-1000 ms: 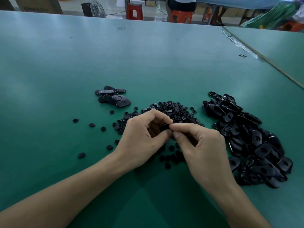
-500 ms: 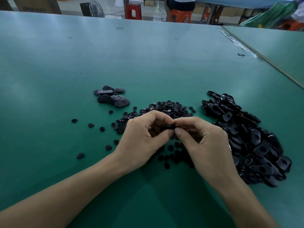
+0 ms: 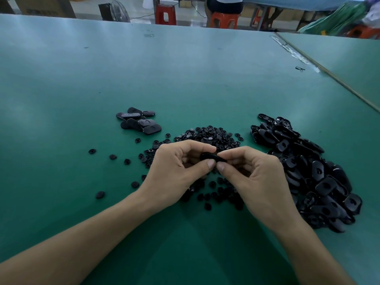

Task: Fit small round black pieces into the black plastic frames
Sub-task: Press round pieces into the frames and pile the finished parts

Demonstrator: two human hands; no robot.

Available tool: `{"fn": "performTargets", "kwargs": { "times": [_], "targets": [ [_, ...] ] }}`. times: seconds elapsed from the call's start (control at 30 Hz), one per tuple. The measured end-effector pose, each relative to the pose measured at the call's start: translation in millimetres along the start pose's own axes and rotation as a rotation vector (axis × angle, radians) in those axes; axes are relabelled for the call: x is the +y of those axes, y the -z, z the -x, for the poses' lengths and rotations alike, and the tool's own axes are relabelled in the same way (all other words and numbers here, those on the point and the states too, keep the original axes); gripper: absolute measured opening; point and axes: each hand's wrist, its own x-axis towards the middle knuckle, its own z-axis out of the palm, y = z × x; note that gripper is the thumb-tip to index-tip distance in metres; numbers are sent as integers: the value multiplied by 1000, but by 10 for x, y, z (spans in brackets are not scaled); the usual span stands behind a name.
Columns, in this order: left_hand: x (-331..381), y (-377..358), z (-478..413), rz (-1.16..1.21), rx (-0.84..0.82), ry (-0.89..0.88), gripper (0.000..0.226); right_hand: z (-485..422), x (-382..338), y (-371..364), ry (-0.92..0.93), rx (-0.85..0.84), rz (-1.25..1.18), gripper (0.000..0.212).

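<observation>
While both hands meet above the green table (image 3: pixel 185 79), the left hand (image 3: pixel 174 171) and right hand (image 3: pixel 257 182) pinch 1 black rounded plastic frame (image 3: pixel 208 156) over scattered small round black pieces (image 3: pixel 213 134).

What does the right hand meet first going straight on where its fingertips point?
The black frame, which the right hand pinches at one end. Fingertips point left, so next comes the left hand, pinching the same frame. Depth judged from one view only.
</observation>
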Motion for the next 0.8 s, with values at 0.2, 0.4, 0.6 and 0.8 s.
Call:
{"fn": "performTargets", "kwargs": {
  "times": [0.2,0.4,0.6,0.8],
  "targets": [
    [-2,5,8,-13,1,1,25,17,-29,-23,-18,18,20,16],
    [-27,-1,5,-23,1,6,23,30,-70,-29,-44,35,50,14],
    [-39,12,0,-3,5,-2,20,20,-78,-8,-69,19,25,14],
    [-36,7,-10,-90,51,-41,18,26,-85,2,-52,-3,15,15]
  ]
}}
